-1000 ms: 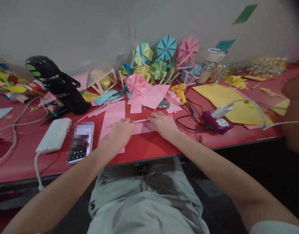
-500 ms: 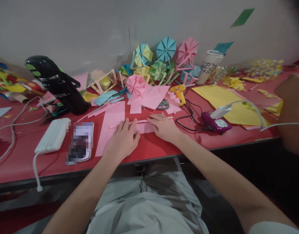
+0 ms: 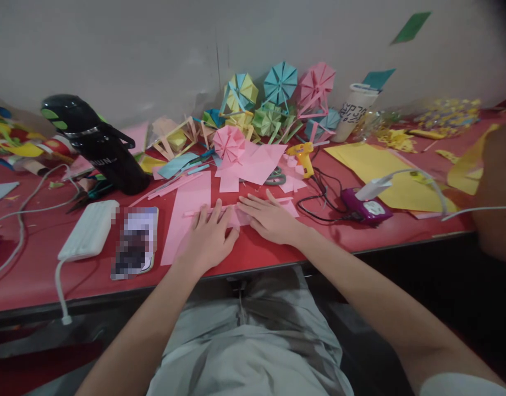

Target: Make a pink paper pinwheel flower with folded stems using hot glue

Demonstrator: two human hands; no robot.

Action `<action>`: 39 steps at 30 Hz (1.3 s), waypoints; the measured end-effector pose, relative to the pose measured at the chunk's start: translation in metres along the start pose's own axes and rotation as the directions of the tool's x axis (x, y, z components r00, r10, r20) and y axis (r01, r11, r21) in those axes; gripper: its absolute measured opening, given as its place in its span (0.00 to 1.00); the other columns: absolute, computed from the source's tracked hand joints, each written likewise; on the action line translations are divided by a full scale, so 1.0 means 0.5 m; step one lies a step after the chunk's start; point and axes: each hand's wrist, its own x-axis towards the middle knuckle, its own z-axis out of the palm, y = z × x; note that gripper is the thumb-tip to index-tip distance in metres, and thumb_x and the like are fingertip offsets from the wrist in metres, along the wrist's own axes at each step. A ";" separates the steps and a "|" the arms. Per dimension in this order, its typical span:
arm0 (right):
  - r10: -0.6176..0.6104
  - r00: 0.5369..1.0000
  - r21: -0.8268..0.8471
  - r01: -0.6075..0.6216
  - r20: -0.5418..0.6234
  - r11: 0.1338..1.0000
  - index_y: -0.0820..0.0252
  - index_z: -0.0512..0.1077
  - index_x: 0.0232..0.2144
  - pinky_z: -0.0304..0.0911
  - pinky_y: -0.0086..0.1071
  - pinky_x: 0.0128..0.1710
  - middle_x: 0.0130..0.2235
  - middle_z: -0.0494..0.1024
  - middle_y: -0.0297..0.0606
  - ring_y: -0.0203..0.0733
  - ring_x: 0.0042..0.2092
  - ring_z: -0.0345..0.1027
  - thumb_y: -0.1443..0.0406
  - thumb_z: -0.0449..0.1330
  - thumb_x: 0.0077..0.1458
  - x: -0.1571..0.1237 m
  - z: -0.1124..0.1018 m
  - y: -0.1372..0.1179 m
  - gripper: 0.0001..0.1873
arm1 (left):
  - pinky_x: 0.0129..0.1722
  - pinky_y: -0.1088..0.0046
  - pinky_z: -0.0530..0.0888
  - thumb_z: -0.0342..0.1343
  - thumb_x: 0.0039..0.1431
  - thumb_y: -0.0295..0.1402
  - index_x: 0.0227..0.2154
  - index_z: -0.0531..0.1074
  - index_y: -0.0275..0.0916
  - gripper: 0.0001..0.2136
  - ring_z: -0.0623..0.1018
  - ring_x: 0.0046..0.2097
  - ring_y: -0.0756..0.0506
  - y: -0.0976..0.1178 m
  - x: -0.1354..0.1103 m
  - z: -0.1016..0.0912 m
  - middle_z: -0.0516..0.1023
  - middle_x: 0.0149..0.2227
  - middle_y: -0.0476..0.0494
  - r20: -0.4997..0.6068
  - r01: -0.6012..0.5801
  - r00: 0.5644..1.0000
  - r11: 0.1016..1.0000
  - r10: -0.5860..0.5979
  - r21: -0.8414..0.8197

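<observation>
Both my hands lie palm down on a narrow folded strip of pink paper (image 3: 289, 200) on the red table. My left hand (image 3: 207, 234) has its fingers stretched out over the strip's left part, and the wrist is over a larger pink sheet (image 3: 190, 193). My right hand (image 3: 270, 217) rests flat on the strip's right part, fingers extended. Much of the strip is hidden under the fingers. Beyond the hands stands a pink folded-paper wheel (image 3: 229, 144) next to pink sheets (image 3: 263, 163).
A yellow glue gun (image 3: 302, 158), purple power adapter (image 3: 366, 208) and yellow sheets (image 3: 368, 170) are to the right. At left are a black bottle (image 3: 98, 146), a white power bank (image 3: 89, 230) and a phone (image 3: 135, 242). Paper models (image 3: 280, 82) line the wall. Another person's arm (image 3: 498, 192) is at far right.
My right hand has slid left along the strip, close to my left hand, with its fingers flatter. The left hand has hardly moved. At far right, the other person's arm has shifted beside yellow paper.
</observation>
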 end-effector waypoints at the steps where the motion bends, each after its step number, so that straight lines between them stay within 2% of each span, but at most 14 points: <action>1: 0.006 1.000 -0.006 -0.006 0.005 1.000 0.59 0.60 0.69 0.32 0.61 0.72 0.71 0.58 0.43 0.48 0.73 0.48 0.65 0.44 0.68 -0.006 -0.002 0.010 0.29 | 0.69 0.43 0.55 0.40 0.71 0.44 0.71 0.54 0.36 0.30 0.52 0.73 0.25 -0.002 -0.001 0.000 0.49 0.74 0.35 -0.001 -0.005 1.000 1.000 0.005 0.005; 8: 0.024 0.999 -0.032 -0.023 0.039 0.999 0.57 0.55 0.71 0.32 0.60 0.72 0.73 0.54 0.41 0.47 0.75 0.40 0.62 0.40 0.71 -0.040 -0.013 0.083 0.29 | 0.70 0.41 0.52 0.38 0.71 0.49 0.72 0.53 0.40 0.31 0.53 0.73 0.28 -0.020 -0.006 0.010 0.51 0.74 0.37 -0.038 -0.035 0.999 0.999 0.036 0.019; 12: 0.046 0.997 -0.058 -0.043 0.062 0.997 0.58 0.55 0.71 0.33 0.60 0.72 0.73 0.52 0.40 0.49 0.75 0.38 0.59 0.39 0.72 -0.047 -0.021 0.098 0.29 | 0.70 0.42 0.52 0.38 0.71 0.50 0.71 0.53 0.38 0.32 0.53 0.73 0.29 -0.024 -0.006 0.013 0.51 0.74 0.37 -0.052 -0.054 0.997 0.998 0.055 0.025; 15: 0.080 0.996 -0.125 -0.074 0.044 0.989 0.62 0.57 0.70 0.32 0.60 0.72 0.73 0.52 0.44 0.51 0.75 0.39 0.60 0.38 0.71 -0.043 -0.024 0.073 0.30 | 0.71 0.44 0.50 0.38 0.71 0.49 0.71 0.54 0.35 0.32 0.50 0.74 0.30 -0.025 -0.004 0.015 0.50 0.74 0.34 -0.059 -0.077 0.995 0.997 0.079 0.021; 19: 0.116 0.993 -0.138 -0.118 -0.018 0.983 0.68 0.56 0.70 0.33 0.61 0.72 0.73 0.50 0.50 0.54 0.75 0.39 0.58 0.40 0.71 -0.026 -0.012 0.005 0.31 | 0.72 0.47 0.51 0.38 0.71 0.48 0.71 0.52 0.33 0.32 0.49 0.74 0.31 -0.028 0.001 0.022 0.47 0.74 0.31 -0.044 -0.105 0.994 0.994 0.104 -0.019; 22: 0.038 0.999 -0.070 -0.035 0.031 0.997 0.66 0.52 0.71 0.34 0.63 0.71 0.74 0.47 0.48 0.54 0.75 0.36 0.57 0.39 0.72 -0.010 0.000 -0.035 0.32 | 0.71 0.48 0.53 0.39 0.71 0.46 0.71 0.52 0.34 0.32 0.51 0.74 0.31 -0.031 0.002 0.027 0.47 0.74 0.32 -0.051 -0.111 0.993 0.993 0.109 -0.033; 24: -0.003 0.997 -0.032 0.005 0.074 0.999 0.66 0.52 0.71 0.33 0.62 0.72 0.74 0.48 0.46 0.54 0.75 0.37 0.57 0.38 0.72 -0.005 0.001 -0.043 0.32 | 0.71 0.48 0.53 0.40 0.71 0.46 0.71 0.52 0.35 0.31 0.52 0.74 0.31 -0.033 0.001 0.028 0.48 0.74 0.33 -0.058 -0.114 0.992 0.993 0.112 -0.032; 28: 0.005 0.995 0.004 -0.006 0.102 1.000 0.63 0.51 0.72 0.33 0.61 0.72 0.74 0.49 0.45 0.52 0.75 0.38 0.57 0.37 0.72 -0.014 -0.007 -0.018 0.32 | 0.70 0.46 0.53 0.40 0.71 0.48 0.71 0.53 0.41 0.31 0.49 0.74 0.28 -0.041 -0.003 0.025 0.47 0.75 0.34 -0.059 -0.087 0.995 0.995 0.084 -0.043; 33: 0.107 0.993 -0.023 -0.105 0.053 0.994 0.61 0.54 0.71 0.39 0.59 0.72 0.73 0.52 0.45 0.51 0.74 0.41 0.55 0.37 0.72 -0.055 -0.010 0.041 0.32 | 0.69 0.44 0.55 0.39 0.71 0.51 0.71 0.53 0.50 0.29 0.50 0.74 0.28 -0.052 -0.009 0.023 0.47 0.75 0.38 -0.063 -0.050 0.997 0.998 0.047 -0.045; 35: 0.159 0.987 -0.058 -0.158 0.016 0.986 0.61 0.55 0.71 0.41 0.57 0.72 0.72 0.54 0.46 0.51 0.74 0.42 0.55 0.37 0.72 -0.071 -0.008 0.061 0.32 | 0.69 0.45 0.55 0.39 0.70 0.51 0.72 0.52 0.47 0.31 0.50 0.74 0.28 -0.054 -0.010 0.024 0.48 0.75 0.35 -0.061 -0.043 0.997 0.999 0.041 -0.032; 39: 0.191 0.981 -0.137 -0.193 -0.021 0.972 0.66 0.58 0.69 0.40 0.56 0.72 0.71 0.57 0.49 0.52 0.73 0.46 0.56 0.37 0.71 -0.084 -0.009 0.072 0.32 | 0.70 0.47 0.54 0.38 0.70 0.52 0.72 0.48 0.33 0.36 0.51 0.74 0.28 -0.052 -0.012 0.025 0.49 0.74 0.28 -0.058 -0.014 0.998 1.000 0.013 -0.012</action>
